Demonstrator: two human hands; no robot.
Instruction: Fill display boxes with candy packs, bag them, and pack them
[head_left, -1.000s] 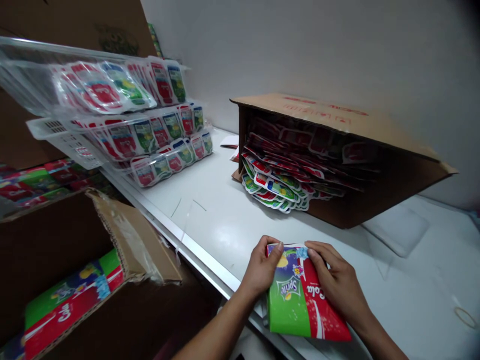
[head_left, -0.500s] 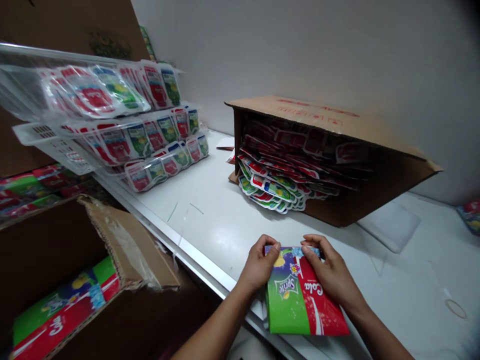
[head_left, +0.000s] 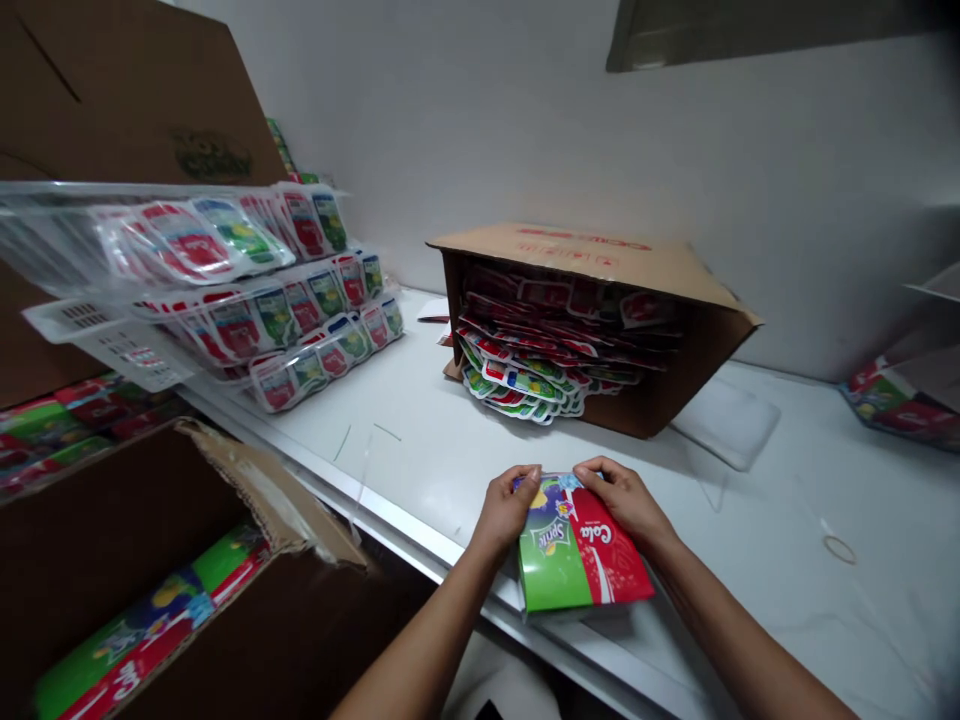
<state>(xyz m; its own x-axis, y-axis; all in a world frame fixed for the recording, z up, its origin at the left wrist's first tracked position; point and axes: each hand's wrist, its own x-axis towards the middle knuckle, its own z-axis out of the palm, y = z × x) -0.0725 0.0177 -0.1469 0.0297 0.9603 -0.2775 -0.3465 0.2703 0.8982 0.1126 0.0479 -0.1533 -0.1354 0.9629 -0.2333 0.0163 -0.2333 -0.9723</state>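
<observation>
Between my two hands is a flat green-and-red printed carton [head_left: 586,560] with Sprite and Cola lettering, at the table's front edge. My left hand [head_left: 510,505] grips its far left corner, thumb on top. My right hand [head_left: 619,495] is closed on the far right corner, also thumb on top. The fingers under the carton are hidden. Beyond my hands, a brown cardboard box [head_left: 600,250] lies on its side, its opening towards me. Many red and green bottle-shaped packets [head_left: 540,375] are stacked inside, and some spill out at its lower left.
A white basket [head_left: 135,345] and clear trays [head_left: 247,280] of packets stand at the left. Below them, an open cardboard box [head_left: 285,500] holds similar printed cartons [head_left: 150,630]. A rubber band [head_left: 838,549] and a clear plastic bag [head_left: 731,425] lie on the white table [head_left: 420,450].
The view has tilted up and shifted right, showing more of the wall and the table's right side. Both hands still hold the carton, its near edge now raised less towards the camera.
</observation>
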